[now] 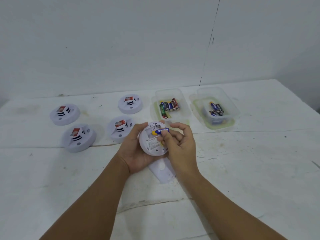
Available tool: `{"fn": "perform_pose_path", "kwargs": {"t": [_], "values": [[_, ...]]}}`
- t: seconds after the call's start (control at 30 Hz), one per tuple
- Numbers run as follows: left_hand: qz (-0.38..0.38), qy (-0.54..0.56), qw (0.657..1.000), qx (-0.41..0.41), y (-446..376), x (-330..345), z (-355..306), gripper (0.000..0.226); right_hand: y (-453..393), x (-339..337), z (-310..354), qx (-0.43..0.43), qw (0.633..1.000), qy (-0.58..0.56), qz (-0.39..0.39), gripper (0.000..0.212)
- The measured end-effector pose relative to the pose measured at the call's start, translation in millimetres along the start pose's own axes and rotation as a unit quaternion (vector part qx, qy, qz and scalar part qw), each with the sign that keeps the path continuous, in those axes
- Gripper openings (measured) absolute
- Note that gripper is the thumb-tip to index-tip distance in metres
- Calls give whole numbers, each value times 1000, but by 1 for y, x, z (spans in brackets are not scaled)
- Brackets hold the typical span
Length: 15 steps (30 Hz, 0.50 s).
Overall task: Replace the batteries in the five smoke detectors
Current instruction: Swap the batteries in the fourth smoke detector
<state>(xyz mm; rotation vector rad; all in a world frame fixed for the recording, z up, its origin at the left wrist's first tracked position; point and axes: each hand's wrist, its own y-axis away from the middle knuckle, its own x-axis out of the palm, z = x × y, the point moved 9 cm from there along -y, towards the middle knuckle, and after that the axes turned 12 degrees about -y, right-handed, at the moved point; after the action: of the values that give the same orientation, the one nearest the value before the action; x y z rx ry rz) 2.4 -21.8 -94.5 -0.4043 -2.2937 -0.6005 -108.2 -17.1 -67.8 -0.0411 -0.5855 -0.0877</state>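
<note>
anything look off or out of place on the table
Nothing stands out. Four detectors sit face up, batteries stay inside both tubs, and a loose white cover lies under the hands, as expected mid-swap.

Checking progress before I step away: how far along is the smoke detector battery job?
Nothing looks finished. In hand: the left hand holds a round white detector back-up, while the right hand pinches a blue-and-yellow battery at its compartment. Left: four white detectors sit face-up on the white table.
</note>
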Motion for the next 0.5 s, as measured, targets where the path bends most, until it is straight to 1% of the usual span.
{"fn": "perform_pose_path", "kwargs": {"t": [0.1, 0.2, 0.37, 0.5], "values": [[14, 17, 1000, 5, 0, 3, -1, 50, -1, 8, 5, -19, 999, 20, -22, 17], [-10, 3, 1000, 4, 2, 0, -2, 41, 1, 18, 6, -45, 997, 59, -23, 16], [-2, 16, 1000, 1, 4, 0, -1, 40, 5, 19, 6, -65, 995, 70, -33, 14], [-9, 13, 1000, 1, 5, -2, -2, 39, 4, 22, 4, -43, 995, 89, -16, 14]]}}
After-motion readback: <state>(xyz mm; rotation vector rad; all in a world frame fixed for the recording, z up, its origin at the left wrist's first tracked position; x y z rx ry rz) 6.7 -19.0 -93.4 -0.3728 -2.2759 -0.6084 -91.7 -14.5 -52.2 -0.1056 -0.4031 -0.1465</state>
